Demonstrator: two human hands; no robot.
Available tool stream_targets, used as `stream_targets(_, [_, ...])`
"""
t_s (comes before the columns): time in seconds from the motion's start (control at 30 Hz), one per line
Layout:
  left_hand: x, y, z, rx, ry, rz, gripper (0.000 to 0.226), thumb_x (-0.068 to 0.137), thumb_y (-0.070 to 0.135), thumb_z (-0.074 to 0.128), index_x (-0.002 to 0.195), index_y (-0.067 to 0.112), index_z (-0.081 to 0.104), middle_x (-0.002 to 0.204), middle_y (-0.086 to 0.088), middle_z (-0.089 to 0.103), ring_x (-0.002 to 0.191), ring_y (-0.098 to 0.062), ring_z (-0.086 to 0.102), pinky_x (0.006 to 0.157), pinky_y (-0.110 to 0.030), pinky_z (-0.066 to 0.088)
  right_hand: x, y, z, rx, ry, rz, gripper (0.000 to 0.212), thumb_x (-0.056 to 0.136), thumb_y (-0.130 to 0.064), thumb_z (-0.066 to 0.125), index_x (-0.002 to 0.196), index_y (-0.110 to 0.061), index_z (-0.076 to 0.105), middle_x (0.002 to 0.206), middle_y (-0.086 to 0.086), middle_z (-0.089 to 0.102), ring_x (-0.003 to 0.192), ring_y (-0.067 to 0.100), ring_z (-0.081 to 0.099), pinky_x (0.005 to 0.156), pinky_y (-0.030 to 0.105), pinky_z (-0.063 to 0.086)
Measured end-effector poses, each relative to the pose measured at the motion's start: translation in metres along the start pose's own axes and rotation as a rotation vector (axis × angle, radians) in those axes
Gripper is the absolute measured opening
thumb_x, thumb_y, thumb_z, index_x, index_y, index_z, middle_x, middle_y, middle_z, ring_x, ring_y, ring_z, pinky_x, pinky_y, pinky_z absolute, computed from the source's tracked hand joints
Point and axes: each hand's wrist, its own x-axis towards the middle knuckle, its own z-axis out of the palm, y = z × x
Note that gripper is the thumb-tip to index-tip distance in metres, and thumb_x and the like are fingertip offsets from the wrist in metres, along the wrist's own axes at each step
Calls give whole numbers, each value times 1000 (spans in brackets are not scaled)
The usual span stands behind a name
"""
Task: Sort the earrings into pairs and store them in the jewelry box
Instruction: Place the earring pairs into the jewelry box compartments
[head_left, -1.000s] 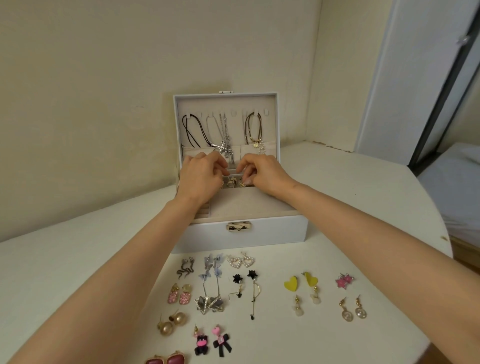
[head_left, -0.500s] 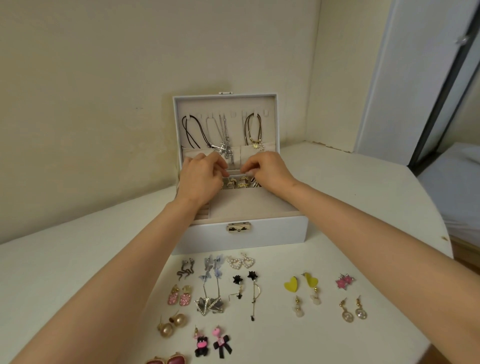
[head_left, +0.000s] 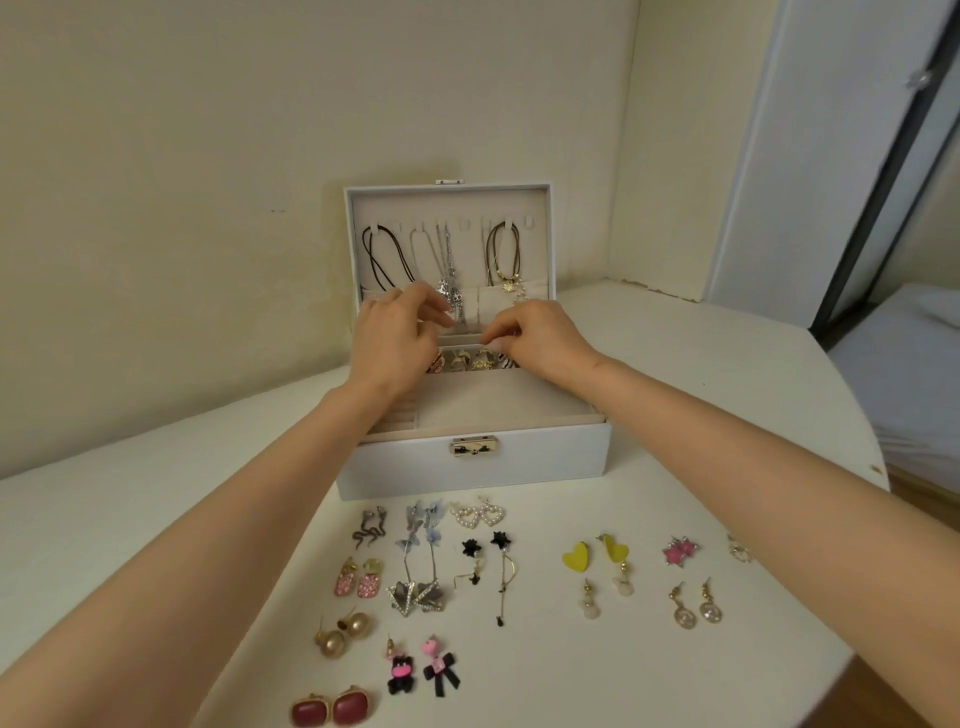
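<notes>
1. Two hands reach into the open white jewelry box (head_left: 472, 462), which stands on a white table (head_left: 675, 389).
2. The left hand (head_left: 395, 338) hovers over the box's rear compartment with its fingers curled; I cannot tell whether it holds anything.
3. The right hand (head_left: 540, 338) is beside it over the same compartment, thumb and forefinger tips drawn together. Whether something is pinched between them cannot be made out.
4. Stored earrings (head_left: 467, 361), gold and dark, lie in that rear compartment between the hands.
5. The box's lid (head_left: 449, 208) stands upright at the back. A black cord necklace (head_left: 379, 260), a silver chain (head_left: 447, 260) and a dark-and-gold necklace (head_left: 504, 254) hang inside it.
6. A gold latch (head_left: 474, 447) sits on the middle of the box's front wall.
7. Just in front of the box lie a snake pair (head_left: 370, 530), long blue butterfly drops (head_left: 421, 556) and pearl hearts (head_left: 478, 515).
8. Farther from the box's front are black flower earrings (head_left: 488, 551), yellow hearts (head_left: 595, 556), pink stars (head_left: 680, 551) and a pink rhinestone pair (head_left: 358, 579).
9. Farthest from the box are gold ball studs (head_left: 343, 634), round gold drops (head_left: 696, 610), a black bear and bow (head_left: 421, 670) and dark red square studs (head_left: 332, 709).
</notes>
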Motion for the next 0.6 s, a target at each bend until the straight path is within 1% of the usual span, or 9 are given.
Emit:
stream_targets(0.07, [-2,1,-7,1,-22,-5,32,74,0,42,96,15,60,87,8,71,99,-19,57,91,-43,42,-9,0,-6,17,-11,3,15,82,-13,66,94,-16,75,85,-1,64,83,12,56,80,26,44])
stream_targets(0.13, [-9,-1,-12,43,-95,-8,29,77,2,46,99,15,59,91,8,70,102,-21,55,92,-44,41,-17,0,-12,24,-13,-3,14,82,-14,67,93,-17,75,83,-3,63,81,11,55,78,26,44])
stream_targets(0.23, [-22,-5,-23,117,-194,-19,23,83,9,54,105,15,59,104,4,67,108,-23,52,94,-41,39,-30,0,-20,1,-1,-3,14,81,-15,68,94,-17,75,81,-6,60,72,5,49,74,22,38])
stream_targets(0.3, [-31,-7,-32,175,-230,-36,24,85,15,57,109,15,58,111,-1,62,110,-24,50,91,-38,36,-40,2,-27,-19,6,16,15,82,-16,68,95,-18,75,83,-8,60,73,4,48,75,20,35])
stream_targets(0.4, [-43,-5,-41,195,-243,-26,23,86,19,59,108,12,58,110,-6,59,108,-27,49,88,-38,35,-57,8,-38,-52,13,32,15,82,-16,68,96,-17,74,84,-8,60,65,-4,46,73,18,34])
stream_targets(0.43, [-47,-2,-42,185,-243,-7,22,85,19,60,106,12,59,108,-6,59,106,-27,49,88,-37,37,-64,9,-42,-64,14,38,15,82,-15,68,96,-17,74,85,-7,61,65,-3,46,73,18,34])
stream_targets(0.47, [-51,4,-43,166,-239,22,20,85,19,61,103,12,60,106,-6,59,104,-26,50,86,-36,38,-70,11,-45,-75,15,43,15,82,-16,68,96,-17,74,86,-5,62,67,0,48,73,19,34])
stream_targets(0.53, [-59,19,-42,120,-235,95,17,84,19,63,98,10,61,100,-5,58,98,-24,51,82,-32,39,-85,13,-51,-88,22,36,15,82,-17,69,96,-19,74,86,-4,62,79,8,50,75,22,36])
stream_targets(0.6, [-67,38,-39,100,-241,172,15,84,19,64,95,10,60,97,-4,57,93,-21,52,81,-33,41,-100,14,-56,-82,33,23,14,81,-18,70,94,-21,74,85,-5,61,85,12,50,76,25,38])
